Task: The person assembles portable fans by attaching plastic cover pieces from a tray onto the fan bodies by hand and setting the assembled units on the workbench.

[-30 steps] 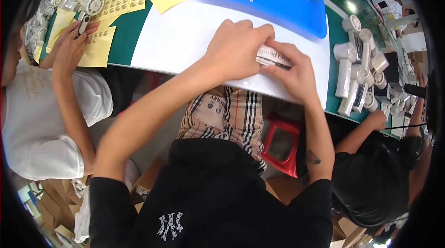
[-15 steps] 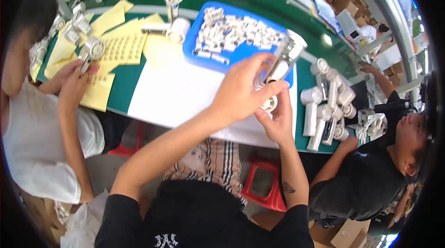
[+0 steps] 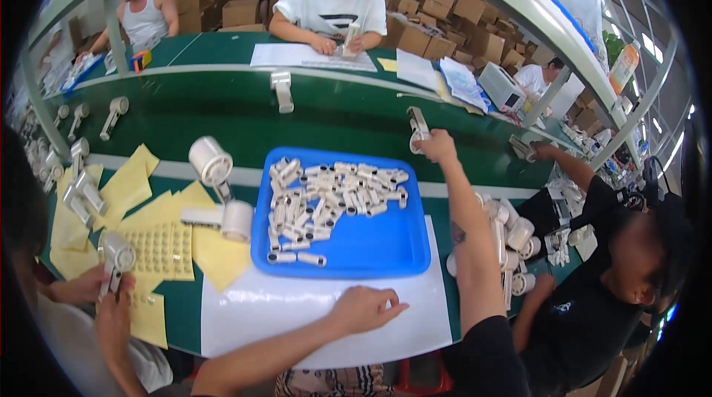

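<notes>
Over the green conveyor belt (image 3: 222, 117), my right hand (image 3: 436, 146) is stretched forward with its fingers round a white handheld fan (image 3: 417, 124). The fan's handle points away from me, and my fingers partly cover its near end. My left hand (image 3: 367, 308) hovers above a white sheet (image 3: 311, 338); it is empty, loosely curled, with thumb and index finger apart. Between my arms and the belt sits a blue tray (image 3: 378, 252) with many small white cylindrical parts (image 3: 326, 200) in it.
Two white fans (image 3: 211, 161) stand and lie left of the tray beside yellow sticker sheets (image 3: 152, 249). More fans (image 3: 512, 237) are piled by my right arm. Another fan (image 3: 282, 91) is on the belt. Co-workers sit on both sides and across, one hand (image 3: 115, 286) holding a fan.
My hands have parted from the fan they held together. The right one has gone forward over the belt with a fan; the left has let go and stayed near me. The view has tilted up.
</notes>
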Motion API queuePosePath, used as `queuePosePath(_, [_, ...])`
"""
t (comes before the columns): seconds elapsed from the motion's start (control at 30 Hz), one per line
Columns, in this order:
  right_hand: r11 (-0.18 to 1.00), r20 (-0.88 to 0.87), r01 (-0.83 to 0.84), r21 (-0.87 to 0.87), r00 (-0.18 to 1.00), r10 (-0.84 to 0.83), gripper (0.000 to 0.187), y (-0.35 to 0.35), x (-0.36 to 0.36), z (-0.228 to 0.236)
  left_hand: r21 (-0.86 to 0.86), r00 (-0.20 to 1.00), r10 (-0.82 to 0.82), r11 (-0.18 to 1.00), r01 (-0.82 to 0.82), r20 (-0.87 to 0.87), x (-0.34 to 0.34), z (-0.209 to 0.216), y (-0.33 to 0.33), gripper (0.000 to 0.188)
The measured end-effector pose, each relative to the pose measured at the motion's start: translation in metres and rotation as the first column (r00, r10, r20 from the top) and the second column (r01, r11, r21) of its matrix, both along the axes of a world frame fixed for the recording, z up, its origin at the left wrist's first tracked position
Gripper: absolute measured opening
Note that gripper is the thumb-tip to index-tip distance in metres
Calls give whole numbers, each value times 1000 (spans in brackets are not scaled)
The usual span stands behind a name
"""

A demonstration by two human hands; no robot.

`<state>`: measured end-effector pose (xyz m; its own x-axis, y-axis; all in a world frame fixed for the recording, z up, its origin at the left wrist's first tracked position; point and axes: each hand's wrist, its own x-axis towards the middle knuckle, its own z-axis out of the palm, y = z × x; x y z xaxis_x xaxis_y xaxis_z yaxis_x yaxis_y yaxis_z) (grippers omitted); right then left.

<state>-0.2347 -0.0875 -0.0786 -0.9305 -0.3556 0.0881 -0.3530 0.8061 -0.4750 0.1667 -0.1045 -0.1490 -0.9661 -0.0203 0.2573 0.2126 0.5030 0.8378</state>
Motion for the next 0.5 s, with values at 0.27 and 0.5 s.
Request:
queuePosePath(0.27, [917, -450, -336, -215, 868, 213, 34, -18, -42, -34, 30, 995, -96, 995, 95, 35, -5, -3, 3, 28])
queuePosePath(0.5, [873, -193, -466, 142, 852, 487, 25, 85, 97, 56, -15, 1000, 5, 1000, -4, 24, -10, -7, 1, 22])
